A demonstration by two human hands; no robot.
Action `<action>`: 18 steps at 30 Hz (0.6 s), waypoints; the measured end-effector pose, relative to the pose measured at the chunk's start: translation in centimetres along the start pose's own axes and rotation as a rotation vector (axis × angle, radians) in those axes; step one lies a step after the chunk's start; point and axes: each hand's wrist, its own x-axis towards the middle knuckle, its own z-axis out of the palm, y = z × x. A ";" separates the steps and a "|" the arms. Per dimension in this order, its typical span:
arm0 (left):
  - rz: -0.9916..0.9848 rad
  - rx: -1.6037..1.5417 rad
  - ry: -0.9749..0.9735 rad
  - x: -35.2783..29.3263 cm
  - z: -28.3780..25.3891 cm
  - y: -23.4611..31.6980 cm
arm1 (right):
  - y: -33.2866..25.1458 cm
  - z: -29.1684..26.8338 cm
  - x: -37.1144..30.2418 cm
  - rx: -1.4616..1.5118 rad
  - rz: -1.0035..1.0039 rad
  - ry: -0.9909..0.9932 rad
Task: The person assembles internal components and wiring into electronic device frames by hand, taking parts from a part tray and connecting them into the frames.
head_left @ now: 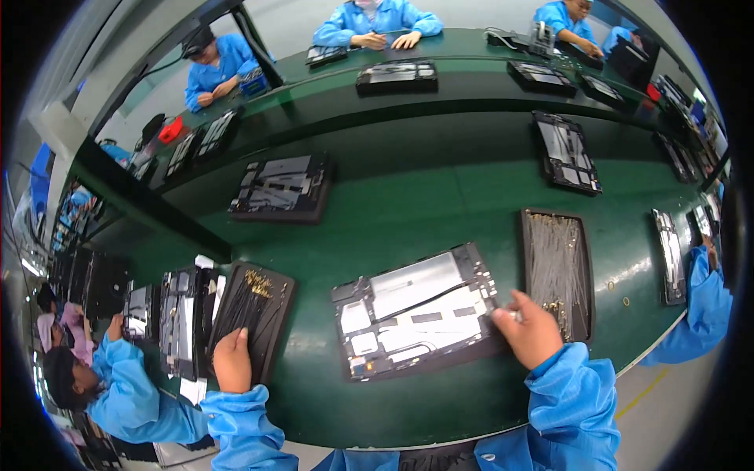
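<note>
In front of me an opened tablet (416, 310), with silver battery panels and black ribbon cables inside a dark frame, lies tilted on a dark block. At its right edge is my right hand (528, 330), thumb and forefinger closed together; a small shiny bit shows between them, too small to name. My left hand (233, 361) reaches over the left tray (284, 294), which holds black thin cables (251, 298) with gold ends. Its fingers are pinched among the cables, and what they grip is hidden. Right of the tablet stands another tray (587, 267) of grey cables.
More opened tablets lie on the green table (424, 196), one at the far left (281, 184) and one at the far right (567, 149). A dark post (149, 192) rises at the left. Small yellow rings (626, 301) lie at right. Co-workers in blue sit around.
</note>
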 end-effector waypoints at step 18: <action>0.679 -0.026 0.045 -6.3 -2.6 7.2 | -11.0 5.7 -2.0 0.510 0.009 -0.841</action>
